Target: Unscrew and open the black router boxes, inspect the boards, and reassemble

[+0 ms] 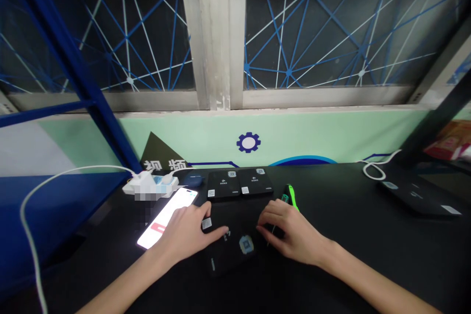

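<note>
My left hand [186, 230] lies over the left side of a flat black set-top box [233, 253], thumb stretched across its top and fingers bent by its far edge. A silvery square sticker and a white label show on the box. To its right, my right hand [296, 233] is closed around a thin screwdriver [284, 198]; the green handle end peeks out above the fingers and the slim shaft below points down. Most of the handle is hidden by the fingers. Just behind this hand lies a bright green and black tool [292, 197], its kind unclear.
A lit phone [171, 213] sits left of my left hand. Behind are two similar black boxes, one left [222, 184] and one right [256, 182], a dark blue object [194, 180] and a white power strip [128, 188] with cables. Another black box [419, 198] lies far right.
</note>
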`<state>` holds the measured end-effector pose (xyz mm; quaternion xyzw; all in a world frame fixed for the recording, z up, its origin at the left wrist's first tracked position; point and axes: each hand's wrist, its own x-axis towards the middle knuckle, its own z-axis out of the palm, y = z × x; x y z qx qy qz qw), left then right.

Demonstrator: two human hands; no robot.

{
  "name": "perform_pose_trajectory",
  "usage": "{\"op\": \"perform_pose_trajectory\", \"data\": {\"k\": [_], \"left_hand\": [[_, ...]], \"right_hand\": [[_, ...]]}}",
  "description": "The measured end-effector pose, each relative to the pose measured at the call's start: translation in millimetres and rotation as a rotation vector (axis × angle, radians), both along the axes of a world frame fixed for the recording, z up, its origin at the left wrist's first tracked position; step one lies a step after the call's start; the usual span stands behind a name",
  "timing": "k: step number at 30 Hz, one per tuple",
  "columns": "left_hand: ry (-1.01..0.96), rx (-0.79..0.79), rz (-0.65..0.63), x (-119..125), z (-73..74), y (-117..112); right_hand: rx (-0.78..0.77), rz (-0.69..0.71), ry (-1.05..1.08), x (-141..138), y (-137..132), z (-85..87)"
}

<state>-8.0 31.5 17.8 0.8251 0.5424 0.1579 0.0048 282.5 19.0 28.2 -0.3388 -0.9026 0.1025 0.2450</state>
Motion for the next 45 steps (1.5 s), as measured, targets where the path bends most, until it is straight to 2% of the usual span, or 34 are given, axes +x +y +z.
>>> {"op": "perform_pose_trajectory", "data": {"k": [4, 10, 15, 19, 23, 29, 33, 36, 40, 45], "left_hand": [[-0.011, -0.015, 0.018, 1, -3.9, 1], [-0.107, -0.158, -0.056, 8, -7.9, -2], [-0.137, -0.228, -0.112, 11, -7.9, -3], [-0.149, -0.175, -0.128, 8, -3.6, -6], [-0.139, -0.025, -0.087, 4, -3.5, -4], [-0.040, 0.200, -0.101, 2, -17.8, 3], [0.025, 0.197, -0.143, 0, -31.5, 8], [0.042, 0.195, -0.139, -2, -36.3, 11], [0.070, 0.184, -0.130, -3, -35.2, 11], [0.065, 0.176, -0.131, -1, -30.9, 4]], "right_hand": [[0.003, -0.011, -0.006, -1, 0, 0.0], [-0.014, -0.037, 0.023, -4, -2, -0.1], [-0.013, -0.118, -0.005, -9, -6, -5.8], [-0.015, -0.127, -0.044, -16, -7, -12.8], [-0.021, -0.129, -0.103, -24, -4, -17.1], [-0.002, -0.134, -0.115, -30, 1, -20.6], [0.001, -0.145, -0.059, -30, 2, -21.9], [0.008, -0.146, -0.012, -30, 3, -21.4], [0.035, -0.135, 0.036, -26, 6, -16.5], [0.052, -0.189, 0.036, -12, 15, -6.5]]}}
